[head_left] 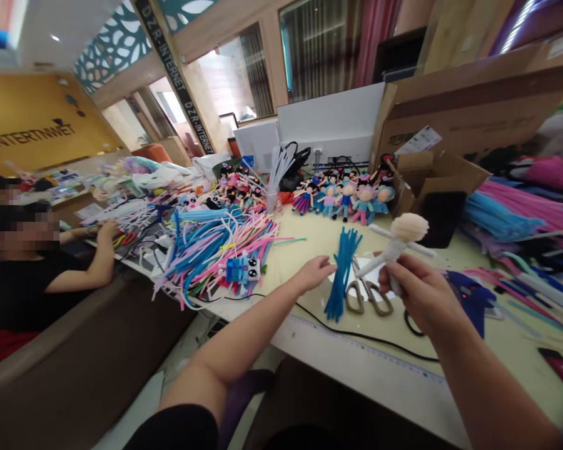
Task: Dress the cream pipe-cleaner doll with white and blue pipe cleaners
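Black pillar [169,69] reads "DZR-INTERNET". Right hand [420,290] pinches white fuzzy doll [394,249], headfirst toward one o'clock; left hand [315,274], grasp unclear.

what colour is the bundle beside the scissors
The bundle is blue, leaning to teal; see the head view.

Your white, cream-headed doll [396,247] tilts in your right grip [420,289]; blue stems [343,274] lie bundled by your left grip [314,274].

The right hand [415,290] covers part of the white doll [395,249], and its wrist partly masks a dark blue item [475,297]! Farther right, the edge cuts off a red-and-black object [562,373]; left hand [314,275] touching the blue bundle [341,275]? Can't tell!
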Motion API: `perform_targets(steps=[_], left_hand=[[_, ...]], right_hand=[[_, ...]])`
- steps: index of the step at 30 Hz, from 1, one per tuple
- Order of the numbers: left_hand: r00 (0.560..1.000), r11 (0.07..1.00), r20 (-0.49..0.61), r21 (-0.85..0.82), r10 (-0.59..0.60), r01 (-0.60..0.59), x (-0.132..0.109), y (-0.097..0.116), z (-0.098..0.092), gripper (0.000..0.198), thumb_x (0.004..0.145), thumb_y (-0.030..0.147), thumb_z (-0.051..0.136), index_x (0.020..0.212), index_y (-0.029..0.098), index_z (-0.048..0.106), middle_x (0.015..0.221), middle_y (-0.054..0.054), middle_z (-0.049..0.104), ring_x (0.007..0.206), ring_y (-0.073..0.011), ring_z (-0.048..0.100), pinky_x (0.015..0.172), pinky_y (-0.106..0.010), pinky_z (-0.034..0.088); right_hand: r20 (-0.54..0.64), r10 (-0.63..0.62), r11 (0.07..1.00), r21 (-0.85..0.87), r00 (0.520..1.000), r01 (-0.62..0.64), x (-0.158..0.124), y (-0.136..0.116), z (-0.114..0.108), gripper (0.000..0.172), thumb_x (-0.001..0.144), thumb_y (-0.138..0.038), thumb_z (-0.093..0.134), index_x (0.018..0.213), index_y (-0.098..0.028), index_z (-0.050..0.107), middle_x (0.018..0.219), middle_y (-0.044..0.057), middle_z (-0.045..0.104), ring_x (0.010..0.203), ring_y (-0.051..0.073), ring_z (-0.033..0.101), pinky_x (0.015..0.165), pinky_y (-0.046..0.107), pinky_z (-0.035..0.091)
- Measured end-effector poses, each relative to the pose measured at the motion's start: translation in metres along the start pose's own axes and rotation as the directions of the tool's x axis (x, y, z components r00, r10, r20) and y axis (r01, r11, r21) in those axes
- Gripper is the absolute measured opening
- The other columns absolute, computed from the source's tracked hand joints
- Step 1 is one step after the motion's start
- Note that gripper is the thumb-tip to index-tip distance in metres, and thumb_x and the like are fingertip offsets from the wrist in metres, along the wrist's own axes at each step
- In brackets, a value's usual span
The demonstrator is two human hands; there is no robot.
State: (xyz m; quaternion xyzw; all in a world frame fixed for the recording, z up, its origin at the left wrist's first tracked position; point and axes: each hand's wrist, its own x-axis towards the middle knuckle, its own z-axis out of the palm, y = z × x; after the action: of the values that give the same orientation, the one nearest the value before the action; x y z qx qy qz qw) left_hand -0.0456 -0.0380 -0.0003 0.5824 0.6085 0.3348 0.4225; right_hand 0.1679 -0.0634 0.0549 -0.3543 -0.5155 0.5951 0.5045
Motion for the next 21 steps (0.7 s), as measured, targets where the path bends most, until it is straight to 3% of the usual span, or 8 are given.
perform_targets(steps=[3, 5, 8, 12, 16, 21], left_hand=[[0.975, 0.898, 0.044, 0.383, 0.215, -0.216, -0.029, -0.015, -0.015, 0.021, 0.082, 0.034, 0.051, 0.093, 0.021, 0.063, 0.098, -0.009, 0.063, 0.095, -0.021, 0.057, 0.087, -0.034, 0.041], [0.952, 0.796, 0.14, 0.523, 0.271, -0.304, -0.051, -0.027, -0.026, 0.016, 0.082, 0.034, 0.053, 0.086, 0.022, 0.063, 0.091, -0.009, 0.061, 0.09, -0.0214, 0.056, 0.082, -0.034, 0.042], [0.937, 0.687, 0.247, 0.638, 0.246, -0.348, -0.079, -0.042, -0.039, 0.016, 0.082, 0.035, 0.054, 0.075, 0.022, 0.06, 0.081, -0.007, 0.059, 0.083, -0.021, 0.055, 0.075, -0.033, 0.04], [0.942, 0.669, 0.303, 0.672, 0.143, -0.318, -0.101, -0.047, -0.053, 0.017, 0.083, 0.036, 0.054, 0.075, 0.021, 0.059, 0.08, -0.005, 0.06, 0.08, -0.0185, 0.055, 0.071, -0.03, 0.04], [0.946, 0.672, 0.297, 0.675, 0.132, -0.306, -0.097, -0.042, -0.064, 0.014, 0.086, 0.028, 0.048, 0.085, 0.021, 0.06, 0.087, -0.003, 0.061, 0.081, -0.015, 0.057, 0.072, -0.026, 0.042], [0.977, 0.491, 0.097, 0.852, 0.189, -0.179, -0.061, -0.049, -0.08, 0.02, 0.086, 0.018, 0.044, 0.1, 0.02, 0.058, 0.103, -0.006, 0.06, 0.098, -0.0186, 0.055, 0.086, -0.031, 0.042]], right_hand=[[-0.013, -0.006, 0.999, 0.053, 1.0, 0.007, 0.015, -0.003, 0.003, 0.023, 0.073, -0.039, 0.067, 0.081, -0.018, 0.061, 0.061, -0.002, 0.057, 0.052, 0.01, 0.052, 0.048, 0.022, 0.045], [-0.026, -0.011, 0.996, 0.086, 1.0, 0.013, 0.025, -0.002, 0.002, 0.022, 0.073, -0.038, 0.067, 0.08, -0.019, 0.061, 0.061, -0.002, 0.057, 0.051, 0.009, 0.051, 0.048, 0.022, 0.045], [-0.048, -0.003, 0.99, 0.143, 0.999, 0.01, 0.037, 0.005, 0.0, 0.02, 0.073, -0.036, 0.067, 0.081, -0.018, 0.061, 0.06, -0.003, 0.057, 0.05, 0.008, 0.051, 0.049, 0.021, 0.045], [-0.105, 0.05, 0.985, 0.167, 0.993, -0.032, 0.044, 0.022, -0.004, 0.026, 0.071, -0.036, 0.07, 0.089, -0.018, 0.065, 0.059, -0.003, 0.057, 0.05, 0.008, 0.051, 0.047, 0.02, 0.045], [-0.126, 0.147, 0.977, 0.174, 0.981, -0.125, 0.045, 0.042, -0.007, 0.032, 0.064, -0.038, 0.075, 0.088, -0.018, 0.066, 0.058, -0.002, 0.058, 0.049, 0.008, 0.052, 0.046, 0.019, 0.046], [-0.104, 0.194, 0.973, 0.149, 0.975, -0.178, 0.044, 0.054, -0.008, 0.033, 0.062, -0.043, 0.077, 0.081, -0.019, 0.065, 0.06, -0.002, 0.06, 0.048, 0.008, 0.053, 0.043, 0.017, 0.045]])
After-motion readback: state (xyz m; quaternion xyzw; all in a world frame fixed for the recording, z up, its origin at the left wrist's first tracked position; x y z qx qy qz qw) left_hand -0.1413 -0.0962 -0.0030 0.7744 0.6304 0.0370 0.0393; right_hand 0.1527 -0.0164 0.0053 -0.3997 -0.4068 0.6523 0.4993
